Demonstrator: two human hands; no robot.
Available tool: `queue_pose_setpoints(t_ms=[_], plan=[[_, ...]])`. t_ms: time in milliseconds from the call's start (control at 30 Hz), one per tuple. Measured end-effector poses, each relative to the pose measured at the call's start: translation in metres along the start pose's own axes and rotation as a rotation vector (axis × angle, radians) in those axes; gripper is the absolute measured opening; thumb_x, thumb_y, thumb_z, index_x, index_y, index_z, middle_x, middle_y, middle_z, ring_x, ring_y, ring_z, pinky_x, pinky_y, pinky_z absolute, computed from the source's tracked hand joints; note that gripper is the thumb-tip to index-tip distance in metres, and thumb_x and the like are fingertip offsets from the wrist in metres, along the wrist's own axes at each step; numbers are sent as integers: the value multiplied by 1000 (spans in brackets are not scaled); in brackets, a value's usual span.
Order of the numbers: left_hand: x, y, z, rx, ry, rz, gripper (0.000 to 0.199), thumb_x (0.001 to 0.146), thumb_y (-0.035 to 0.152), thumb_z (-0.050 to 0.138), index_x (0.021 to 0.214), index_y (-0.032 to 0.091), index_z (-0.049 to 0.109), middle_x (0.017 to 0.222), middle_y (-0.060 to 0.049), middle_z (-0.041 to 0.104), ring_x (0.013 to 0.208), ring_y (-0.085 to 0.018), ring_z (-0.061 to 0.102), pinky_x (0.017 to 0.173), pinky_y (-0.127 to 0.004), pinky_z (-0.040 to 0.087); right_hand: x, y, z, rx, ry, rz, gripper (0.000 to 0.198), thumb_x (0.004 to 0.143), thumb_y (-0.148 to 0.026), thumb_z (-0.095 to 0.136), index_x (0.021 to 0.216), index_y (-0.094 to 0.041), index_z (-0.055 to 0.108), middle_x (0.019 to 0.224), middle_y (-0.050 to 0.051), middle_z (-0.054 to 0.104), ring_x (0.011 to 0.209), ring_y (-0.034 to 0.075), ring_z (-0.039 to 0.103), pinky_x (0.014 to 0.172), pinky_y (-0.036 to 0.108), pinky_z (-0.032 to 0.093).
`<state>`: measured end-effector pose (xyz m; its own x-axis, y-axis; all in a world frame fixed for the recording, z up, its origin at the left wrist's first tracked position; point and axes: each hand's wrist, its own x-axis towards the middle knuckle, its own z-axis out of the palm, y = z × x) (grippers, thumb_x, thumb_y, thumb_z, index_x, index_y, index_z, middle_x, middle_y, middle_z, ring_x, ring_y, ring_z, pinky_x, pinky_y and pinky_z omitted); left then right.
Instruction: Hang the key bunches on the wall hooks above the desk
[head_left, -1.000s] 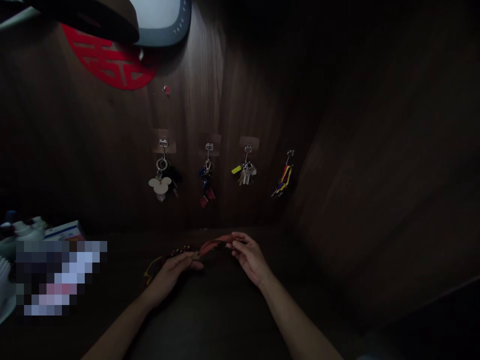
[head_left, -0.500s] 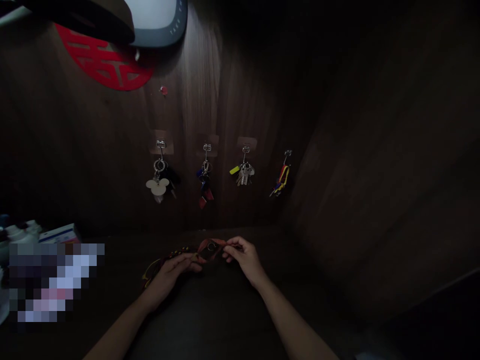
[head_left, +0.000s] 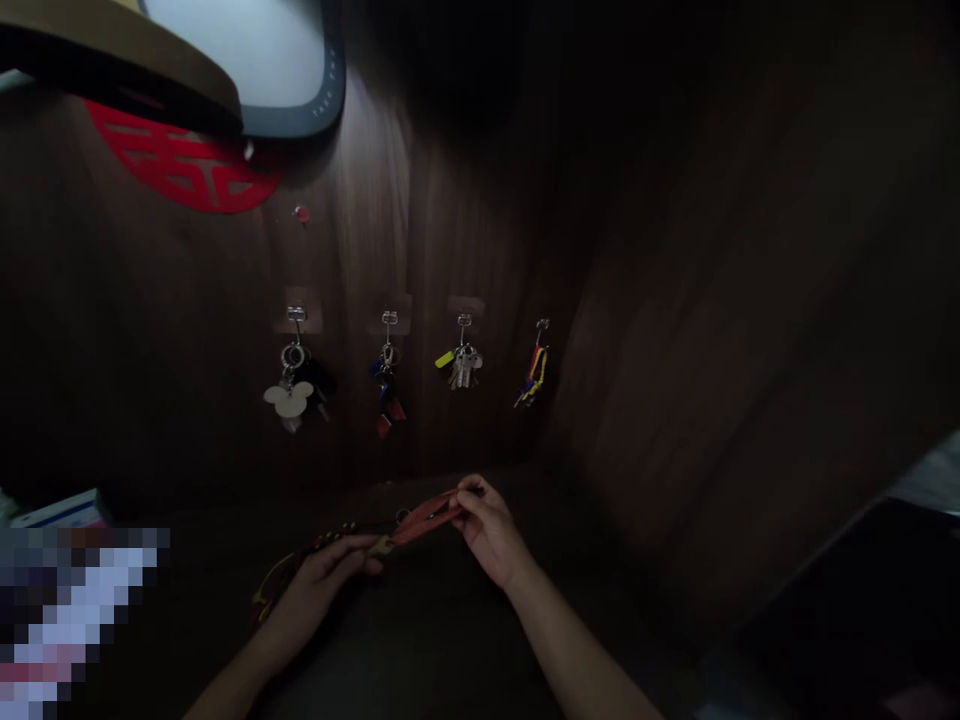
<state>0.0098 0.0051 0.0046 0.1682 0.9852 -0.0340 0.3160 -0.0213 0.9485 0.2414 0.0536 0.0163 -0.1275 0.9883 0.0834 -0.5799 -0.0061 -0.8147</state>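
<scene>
Low in the middle, above the dark surface, a reddish strap loop (head_left: 426, 520) is stretched between my two hands. My left hand (head_left: 330, 578) is closed on its left end, where a yellowish piece shows at the fingertips. My right hand (head_left: 487, 525) pinches the right end between thumb and fingers. A small metal ring (head_left: 403, 516) shows beside the strap. Behind my left hand, a dark and yellow cord (head_left: 264, 590) trails to the left, partly hidden by that hand. Dim light hides how the cord joins the strap.
On the wood panel, hooks carry several key bunches: one with a white mouse-head tag (head_left: 289, 399), one with dark blue and red tags (head_left: 388, 390), silver keys (head_left: 466, 368) and a red-yellow strap (head_left: 535, 370). Caps (head_left: 292, 120) overhang a red paper-cut (head_left: 202, 175). A box (head_left: 64, 508) stands left.
The strap loop was twisted and bowed open; now it is drawn longer and straighter, with my hands farther apart. The view has shifted, so the wall items sit lower and further left.
</scene>
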Motion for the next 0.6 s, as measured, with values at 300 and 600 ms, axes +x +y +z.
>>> queue_pose_setpoints(t_ms=[300,600], plan=[[-1,11,2,115,61,-10,32,78,44,46,94,30,70,84,2,76,96,-26,65,96,-38,41,3,-70,-5,-115,47,-323,20,73,-34,64,87,-20,64,88,8,71,70,16,61,55,25,41],[1,0,-1,137,54,10,37,76,50,45,94,31,70,88,1,76,104,-28,62,102,-40,38,32,-125,-23,-524,293,-767,12,75,-32,64,82,-22,63,102,5,70,87,18,63,61,25,47]])
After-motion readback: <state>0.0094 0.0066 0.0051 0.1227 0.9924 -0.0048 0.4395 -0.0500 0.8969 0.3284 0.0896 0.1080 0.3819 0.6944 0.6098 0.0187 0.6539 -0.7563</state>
